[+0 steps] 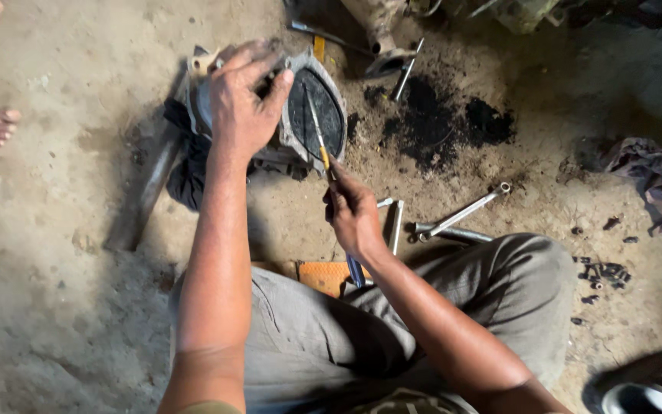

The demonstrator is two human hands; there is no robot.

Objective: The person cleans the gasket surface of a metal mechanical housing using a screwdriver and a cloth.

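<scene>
The metal housing (312,115) lies on the ground ahead of my knees, resting on a rag (185,165). My left hand (243,100) sits on its top edge; my right hand (354,211) is just below it, holding a screwdriver (317,130) across its face. Wrenches (461,215) lie to the right, an oil patch (442,123) beyond them.

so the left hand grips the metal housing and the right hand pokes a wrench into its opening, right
Not quite. The head view shows the right hand holding a thin screwdriver, not a wrench, with its tip in the housing opening. The left hand does grip the housing. The wrenches lie on the floor.
</scene>
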